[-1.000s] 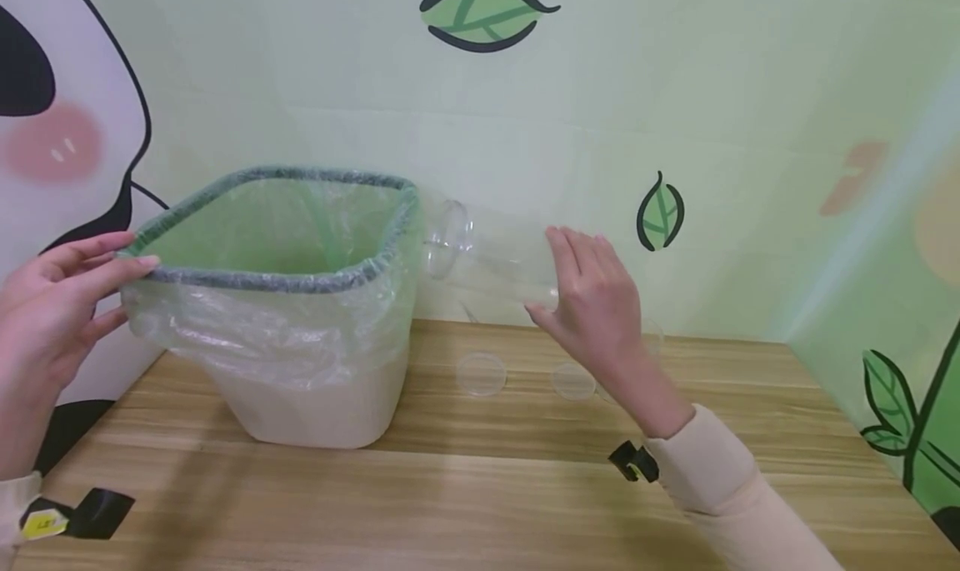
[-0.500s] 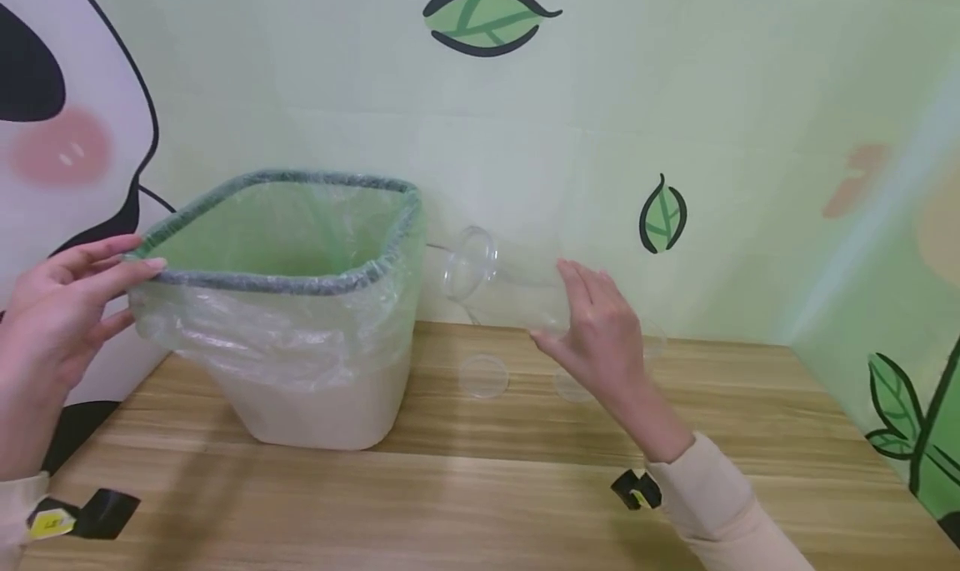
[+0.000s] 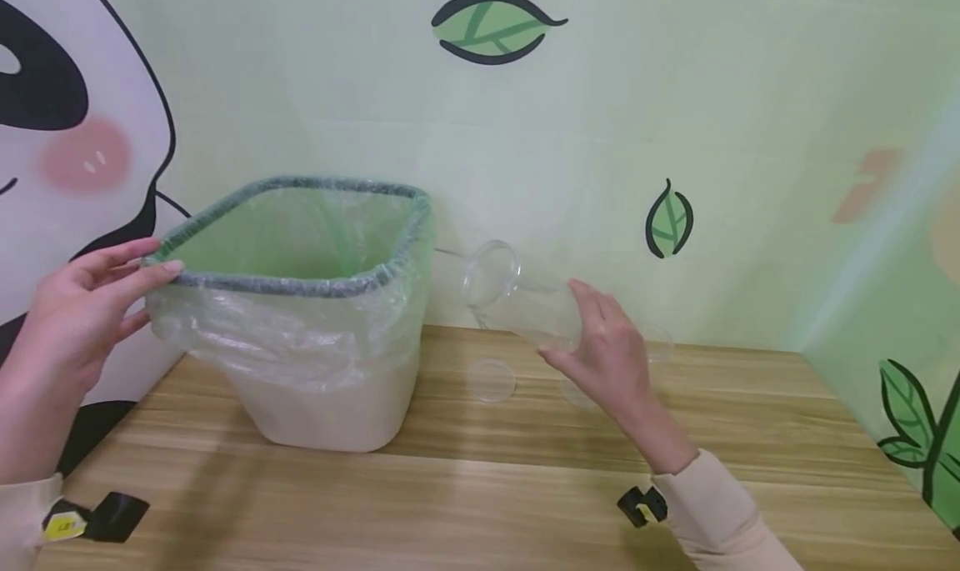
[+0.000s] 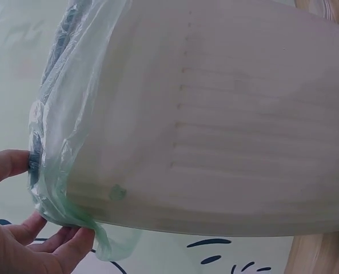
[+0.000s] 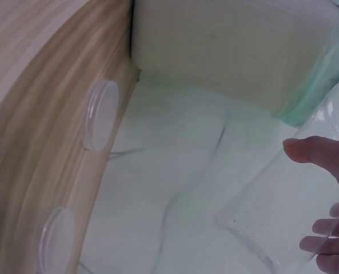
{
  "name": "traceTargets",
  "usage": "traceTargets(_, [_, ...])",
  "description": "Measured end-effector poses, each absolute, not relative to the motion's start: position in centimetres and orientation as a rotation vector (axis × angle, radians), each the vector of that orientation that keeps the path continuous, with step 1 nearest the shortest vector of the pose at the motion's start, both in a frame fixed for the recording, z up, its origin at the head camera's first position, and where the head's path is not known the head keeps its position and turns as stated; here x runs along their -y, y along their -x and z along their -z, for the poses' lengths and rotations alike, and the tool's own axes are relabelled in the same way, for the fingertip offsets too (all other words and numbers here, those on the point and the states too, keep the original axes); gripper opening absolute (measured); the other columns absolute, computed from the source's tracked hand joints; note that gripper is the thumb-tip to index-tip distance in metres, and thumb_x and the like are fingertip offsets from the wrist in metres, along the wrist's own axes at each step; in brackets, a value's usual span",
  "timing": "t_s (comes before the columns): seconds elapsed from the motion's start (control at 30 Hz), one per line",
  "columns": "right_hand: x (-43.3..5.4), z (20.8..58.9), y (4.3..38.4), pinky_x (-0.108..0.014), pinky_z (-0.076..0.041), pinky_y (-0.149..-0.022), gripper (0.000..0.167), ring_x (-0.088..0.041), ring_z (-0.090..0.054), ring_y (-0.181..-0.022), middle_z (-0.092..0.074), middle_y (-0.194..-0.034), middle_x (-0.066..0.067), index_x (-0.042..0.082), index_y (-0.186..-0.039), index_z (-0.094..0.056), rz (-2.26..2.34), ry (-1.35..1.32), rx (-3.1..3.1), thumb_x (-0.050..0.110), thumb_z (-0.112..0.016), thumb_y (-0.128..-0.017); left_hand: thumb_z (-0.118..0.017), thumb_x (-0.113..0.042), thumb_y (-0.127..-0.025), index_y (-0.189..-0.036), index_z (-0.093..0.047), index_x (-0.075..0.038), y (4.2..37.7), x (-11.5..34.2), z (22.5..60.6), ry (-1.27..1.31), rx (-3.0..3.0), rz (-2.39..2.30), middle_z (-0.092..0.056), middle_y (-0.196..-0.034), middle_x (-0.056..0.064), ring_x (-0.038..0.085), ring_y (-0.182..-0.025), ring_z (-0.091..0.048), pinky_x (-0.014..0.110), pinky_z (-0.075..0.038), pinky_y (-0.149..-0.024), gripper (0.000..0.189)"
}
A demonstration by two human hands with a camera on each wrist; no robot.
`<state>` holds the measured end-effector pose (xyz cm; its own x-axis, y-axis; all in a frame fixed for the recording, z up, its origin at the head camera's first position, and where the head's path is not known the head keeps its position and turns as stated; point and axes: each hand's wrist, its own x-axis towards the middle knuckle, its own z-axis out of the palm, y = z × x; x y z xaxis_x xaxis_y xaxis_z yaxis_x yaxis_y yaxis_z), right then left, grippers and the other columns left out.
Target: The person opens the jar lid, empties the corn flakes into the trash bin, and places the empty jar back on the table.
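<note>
My left hand [image 3: 82, 313] pinches the left corner of the rim of a pale bin [image 3: 330, 404]. A thin translucent green bag [image 3: 247, 329] lines the bin and folds over its rim. In the left wrist view, fingers [image 4: 75, 248] lie against the bag's edge beside the bin wall [image 4: 226, 114]. To the right of the bin, my right hand [image 3: 611, 354] grips a clear cylindrical container [image 3: 543, 313] above the table. The container is tilted, its round mouth towards the bin and my view. Through its wall [image 5: 266, 211], the right wrist view shows my curled fingers; only small specks show inside.
Clear shallow round discs stand on the wooden table [image 3: 480, 513]: one disc [image 3: 491, 381] right of the bin, another [image 3: 577, 393] partly behind my right hand. A faint clear round shape [image 3: 660, 343] is farther right. A leaf-printed wall [image 3: 750, 179] rises close behind.
My right hand and the clear container have come down and slightly right, away from the bin, with the mouth turning more towards my view. The left hand keeps its hold on the rim.
</note>
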<state>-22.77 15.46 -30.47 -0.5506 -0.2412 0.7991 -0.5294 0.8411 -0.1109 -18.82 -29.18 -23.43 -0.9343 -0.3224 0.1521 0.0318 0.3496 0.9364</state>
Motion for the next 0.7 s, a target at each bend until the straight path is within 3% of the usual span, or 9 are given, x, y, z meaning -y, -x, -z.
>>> traceTargets(0.23, [-15.5, 31.6, 23.2, -0.045, -0.050, -0.082, 0.086, -0.035, -0.057, -0.101, -0.056, -0.118, -0.023, -0.007, -0.124, -0.047, -0.630, -0.506, 2.284, 0.021, -0.087, -0.053, -0.062, -0.039, -0.083, -0.139, -0.037, -0.024, 18.9, 29.5, 23.5, -0.261, 2.332, 1.566, -0.045, -0.099, -0.019, -0.011, -0.078, -0.051, 0.051, -0.027, -0.100, 0.064])
traceTargets(0.3, [-15.4, 31.9, 23.4, -0.045, -0.047, -0.086, 0.086, -0.035, -0.055, -0.105, -0.054, -0.121, -0.022, -0.006, -0.126, -0.046, -0.687, -0.489, 2.322, 0.022, -0.087, -0.055, -0.062, -0.040, -0.082, -0.138, -0.039, -0.025, 19.0, 29.8, 23.7, -0.281, 2.338, 1.542, -0.046, -0.098, -0.020, -0.011, -0.076, -0.052, 0.043, -0.032, -0.096, 0.063])
traceTargets(0.5, [-14.9, 32.8, 24.0, -0.044, -0.043, -0.092, 0.087, -0.034, -0.052, -0.110, -0.054, -0.123, -0.021, -0.005, -0.127, -0.045, -0.847, -0.444, 2.376, 0.022, -0.087, -0.055, -0.062, -0.044, -0.079, -0.137, -0.041, -0.026, 19.6, 30.5, 24.1, -0.300, 2.336, 1.527, -0.047, -0.096, -0.018, -0.010, -0.074, -0.053, 0.020, -0.048, -0.072, 0.064])
traceTargets(0.6, [-14.8, 33.2, 24.2, -0.043, -0.043, -0.093, 0.086, -0.034, -0.052, -0.110, -0.054, -0.122, -0.021, -0.005, -0.126, -0.046, -0.909, -0.422, 2.386, 0.021, -0.087, -0.055, -0.063, -0.044, -0.078, -0.136, -0.042, -0.025, 19.8, 30.6, 24.3, -0.276, 2.306, 1.559, -0.048, -0.096, -0.015, -0.009, -0.072, -0.054, 0.008, -0.046, -0.055, 0.065])
traceTargets(0.7, [-14.8, 33.6, 24.5, -0.041, -0.041, -0.096, 0.085, -0.034, -0.050, -0.114, -0.052, -0.124, -0.022, -0.006, -0.126, -0.045, -0.980, -0.387, 2.408, 0.020, -0.086, -0.057, -0.064, -0.043, -0.078, -0.135, -0.043, -0.024, 20.0, 30.5, 24.4, -0.255, 2.280, 1.583, -0.048, -0.096, -0.013, -0.009, -0.072, -0.054, 0.007, -0.046, -0.054, 0.064])
